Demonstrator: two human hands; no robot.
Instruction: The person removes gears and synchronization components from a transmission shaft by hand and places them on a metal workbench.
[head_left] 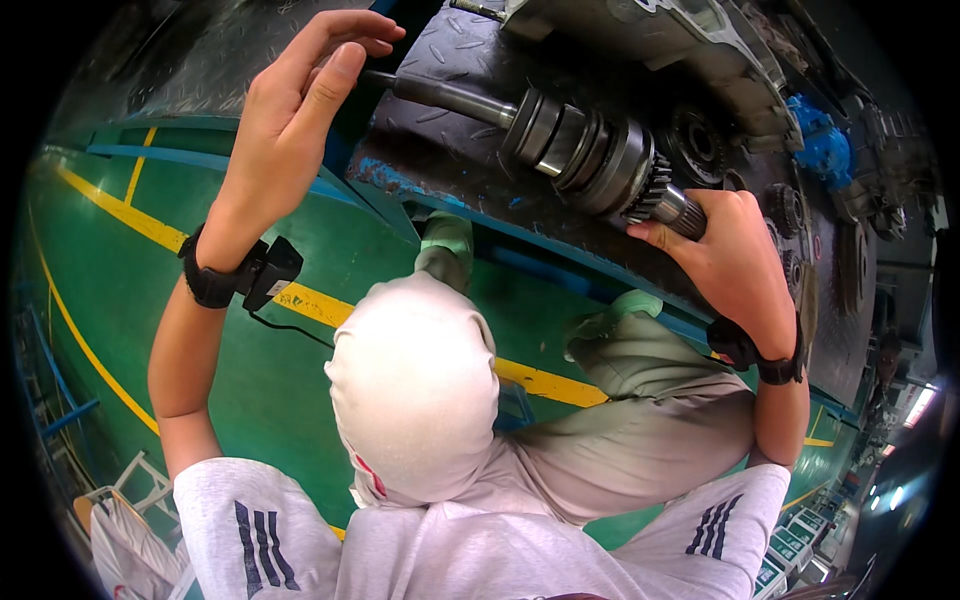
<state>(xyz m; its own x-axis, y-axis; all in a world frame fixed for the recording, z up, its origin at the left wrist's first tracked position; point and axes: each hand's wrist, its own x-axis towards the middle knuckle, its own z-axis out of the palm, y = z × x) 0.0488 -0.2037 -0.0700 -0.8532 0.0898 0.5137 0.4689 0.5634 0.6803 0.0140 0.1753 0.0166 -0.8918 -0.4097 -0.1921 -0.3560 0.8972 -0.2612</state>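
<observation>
A steel gear shaft (585, 150) lies at a slant along the near edge of the dark metal workbench (440, 135), its thin end to the left. Rings and a toothed gear sit along its thicker part. My right hand (725, 245) is closed round the splined right end, thumb on the near side. Beside the thin left end, my left hand (300, 115) is raised with its fingers stretched out and nothing visible in them. Whether its fingertips touch the shaft end, I cannot tell. Both wrists wear black straps with small devices.
Behind the shaft stand a large cast metal housing (670, 50) and a round gear (692, 145). Smaller gears (785, 210) lie to the right, with a blue part (822, 140) farther back. My bent legs (415, 390) are close below the bench edge, above a green floor (290, 380).
</observation>
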